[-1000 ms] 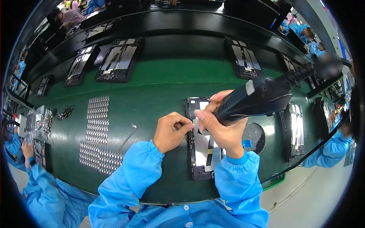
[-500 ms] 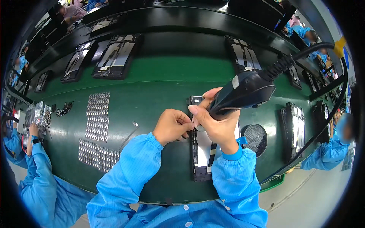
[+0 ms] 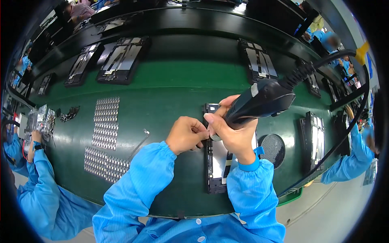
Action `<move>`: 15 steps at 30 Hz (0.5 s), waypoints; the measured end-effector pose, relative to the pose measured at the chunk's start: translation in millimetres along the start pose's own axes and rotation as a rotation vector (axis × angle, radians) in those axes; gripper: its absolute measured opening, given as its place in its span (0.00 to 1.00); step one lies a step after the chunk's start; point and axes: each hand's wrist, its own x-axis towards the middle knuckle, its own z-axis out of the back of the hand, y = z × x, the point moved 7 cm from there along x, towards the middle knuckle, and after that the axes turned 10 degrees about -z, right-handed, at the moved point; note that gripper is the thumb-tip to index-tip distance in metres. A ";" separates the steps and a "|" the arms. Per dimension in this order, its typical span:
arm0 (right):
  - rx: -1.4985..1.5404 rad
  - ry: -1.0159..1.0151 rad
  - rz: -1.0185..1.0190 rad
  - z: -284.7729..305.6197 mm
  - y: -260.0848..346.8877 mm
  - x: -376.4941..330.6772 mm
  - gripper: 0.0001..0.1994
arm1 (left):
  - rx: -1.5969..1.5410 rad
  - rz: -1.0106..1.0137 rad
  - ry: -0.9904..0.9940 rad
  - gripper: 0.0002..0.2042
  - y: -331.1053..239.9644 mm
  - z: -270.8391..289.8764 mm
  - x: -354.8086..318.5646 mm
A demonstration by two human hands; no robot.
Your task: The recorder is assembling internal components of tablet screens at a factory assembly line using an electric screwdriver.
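My right hand (image 3: 235,137) grips a black corded hand tool (image 3: 261,103) from above, its narrower end pointing down and left. Under that hand lies a black-framed device (image 3: 216,184) with a silver panel, flat on the green table. At the device's left edge my left hand (image 3: 185,134) is closed, with thumb and forefinger pinched together by the tool's lower end. Whatever sits between those fingertips is too small or hidden to make out. My right hand and sleeve cover part of the device.
A round dark dish (image 3: 272,150) stands right of the device. Blocks of small parts (image 3: 106,133) and a thin strip (image 3: 139,144) lie left. Similar devices (image 3: 123,60) sit at the back and stacked at right (image 3: 314,139). The tool's cable (image 3: 344,137) hangs at right. Co-workers sit either side.
The view has shifted slightly. Both hands and the tool hold nearly the same place over the device. At the right, the co-worker's arm has moved up.
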 end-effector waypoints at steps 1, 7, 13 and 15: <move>0.006 -0.001 0.002 -0.3 -1.2 -0.6 0.17 | 0.005 -0.005 0.003 0.05 1.3 0.4 0.4; 0.009 0.000 -0.003 -3.7 -1.9 -2.3 0.17 | -0.013 -0.024 0.003 0.05 6.9 0.5 3.8; -0.106 -0.071 -0.022 -12.5 -5.1 -10.1 0.18 | 0.020 -0.090 -0.009 0.05 -4.9 4.1 -3.2; 0.020 -0.064 -0.084 -14.1 -2.9 -12.0 0.18 | 0.060 -0.091 -0.029 0.07 -8.9 1.9 -8.4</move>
